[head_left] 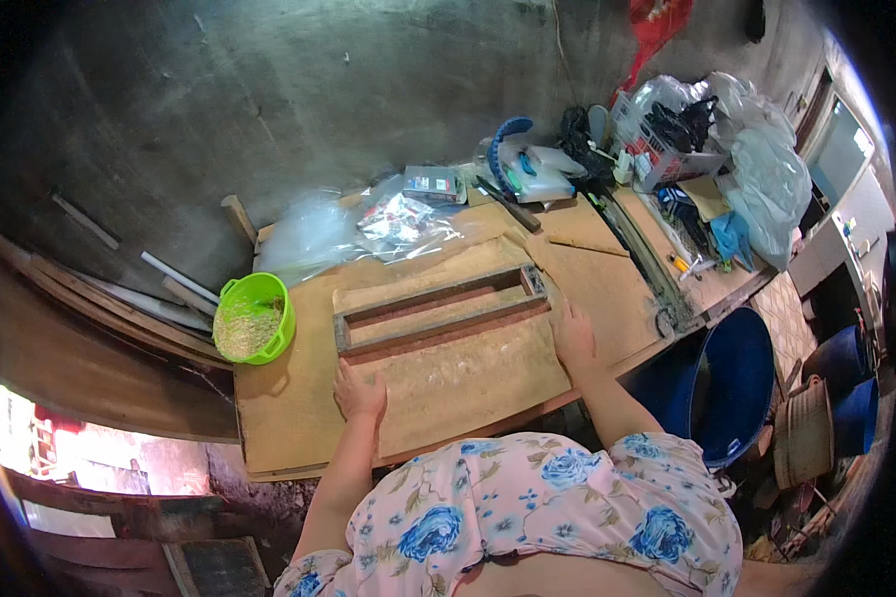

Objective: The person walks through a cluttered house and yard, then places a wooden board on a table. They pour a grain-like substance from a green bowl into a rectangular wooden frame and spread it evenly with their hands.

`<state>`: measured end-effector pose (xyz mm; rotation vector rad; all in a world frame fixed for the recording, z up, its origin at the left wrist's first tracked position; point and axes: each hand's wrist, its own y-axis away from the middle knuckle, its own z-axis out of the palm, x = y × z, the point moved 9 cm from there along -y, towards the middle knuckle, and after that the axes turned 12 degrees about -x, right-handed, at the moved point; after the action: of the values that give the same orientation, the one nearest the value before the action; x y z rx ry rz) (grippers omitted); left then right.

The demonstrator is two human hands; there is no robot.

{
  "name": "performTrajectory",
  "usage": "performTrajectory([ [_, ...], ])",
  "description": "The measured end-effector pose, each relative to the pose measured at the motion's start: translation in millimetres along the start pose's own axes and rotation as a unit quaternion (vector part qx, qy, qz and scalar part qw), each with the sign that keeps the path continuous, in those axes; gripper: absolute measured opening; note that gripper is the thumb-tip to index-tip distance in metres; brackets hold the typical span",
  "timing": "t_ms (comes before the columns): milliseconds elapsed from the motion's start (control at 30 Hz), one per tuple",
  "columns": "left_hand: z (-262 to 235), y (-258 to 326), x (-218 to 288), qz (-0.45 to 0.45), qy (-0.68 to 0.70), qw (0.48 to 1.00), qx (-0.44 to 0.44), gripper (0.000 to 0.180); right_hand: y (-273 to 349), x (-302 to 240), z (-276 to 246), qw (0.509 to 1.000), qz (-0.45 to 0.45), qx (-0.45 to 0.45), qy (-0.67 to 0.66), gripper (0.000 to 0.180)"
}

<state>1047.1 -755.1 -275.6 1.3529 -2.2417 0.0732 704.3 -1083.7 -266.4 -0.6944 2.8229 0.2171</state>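
A long, rectangular, dark wooden frame (448, 326) lies across a tan sheet (458, 393) on the tabletop. Whether the sheet is cloth or paper I cannot tell. My left hand (360, 392) rests on the sheet's left side, just below the frame's near left corner, fingers stretched forward. On the other side, my right hand (573, 340) lies by the sheet's right edge, near the frame's right end, its fingers also extended. Neither hand holds anything. Inside the frame, the tan surface shows through.
A bright green basket (289, 323) with pale flaky material stands at the table's left edge. Clear plastic bags (314, 234), a small box (434, 183) and a dark-handled tool (511, 207) lie at the back. A crate (664, 164) of bags sits far right, above a blue barrel (735, 383).
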Motion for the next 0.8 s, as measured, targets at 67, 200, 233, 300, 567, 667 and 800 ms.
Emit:
performTrajectory([
  [67,-6,1,9,0.009,0.014,1.0,0.002,0.093,1,2,-2,0.999,-0.006,0.021,-0.029,0.056],
  [200,-18,0,13,0.049,0.007,0.998,0.037,0.096,8,-34,-37,0.999,0.0,0.019,-0.025,0.055],
  [233,-16,-2,16,0.063,0.015,0.998,0.027,0.095,9,-46,-45,1.0,-0.001,0.026,0.0,0.055],
  [300,-13,-7,24,0.09,0.032,0.995,0.009,0.093,9,-95,-57,0.982,-0.174,0.078,-0.002,0.051],
  [567,-11,-4,47,0.024,-0.115,0.993,0.017,0.085,-64,-101,-20,0.971,-0.232,-0.005,0.062,0.035],
  [667,-16,-5,48,0.003,-0.12,0.993,0.002,0.085,-70,-128,-55,0.971,-0.237,0.008,0.0,0.037],
  [800,-9,-10,46,0.007,-0.113,0.993,0.013,0.086,-122,-200,-40,0.949,-0.309,-0.021,-0.063,0.05],
])
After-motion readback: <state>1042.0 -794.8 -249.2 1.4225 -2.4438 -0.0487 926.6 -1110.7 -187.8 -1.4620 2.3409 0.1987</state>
